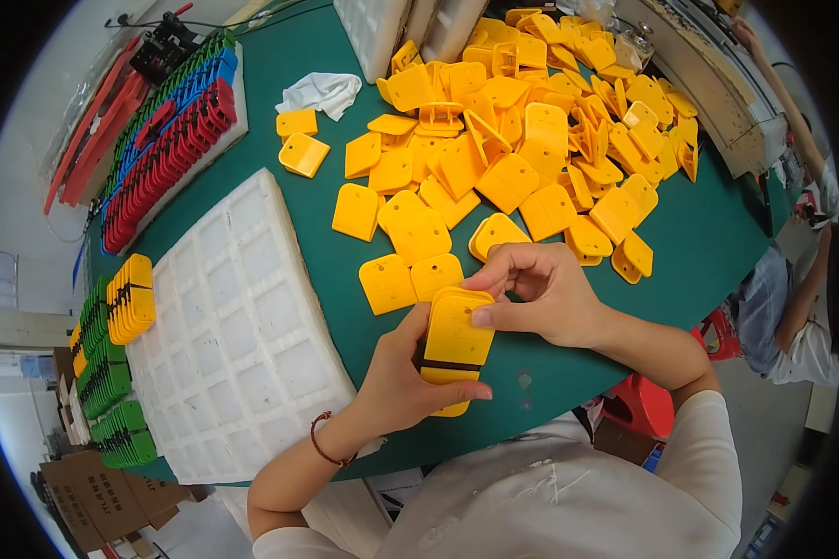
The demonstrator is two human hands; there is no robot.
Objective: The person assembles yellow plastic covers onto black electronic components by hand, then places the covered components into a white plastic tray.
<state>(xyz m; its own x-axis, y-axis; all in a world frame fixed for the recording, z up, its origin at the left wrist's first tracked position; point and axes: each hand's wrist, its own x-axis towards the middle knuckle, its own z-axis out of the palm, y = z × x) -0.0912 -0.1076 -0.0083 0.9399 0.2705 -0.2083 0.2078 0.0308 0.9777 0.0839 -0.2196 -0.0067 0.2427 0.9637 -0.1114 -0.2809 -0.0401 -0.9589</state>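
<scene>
A: What do your hands have hold of?

B: Your left hand point(396, 387) is curled round a stack of glossy yellow, round-cornered plastic plates point(455, 337), its thumb along the lower end. Your right hand point(559, 298) pinches the upper end between thumb and fingers.

A: Why hold it from both ends?

B: My guess is that your left hand bears the weight and squares the edges, leaving your right fingertips free for fine work. A narrow black band point(450, 365) crosses the stack nearer its lower end, which probably helps hold the plates together.

A: And where is the stack?

B: In front of your body, above the near part of the dark green tabletop point(322, 219). The heap of loose yellow plastic pieces point(531, 121) lies beyond your hands, presumably placed there for easy reach.

A: What about your left side?

B: A white, grid-patterned foam tray point(224, 354) lies beside your left forearm. By its far left edge sits a black-banded yellow bundle point(130, 312), with black-banded green bundles point(107, 382) next to it, perhaps grouped by colour. I can't tell whether the yellow one rests on the tray.
</scene>
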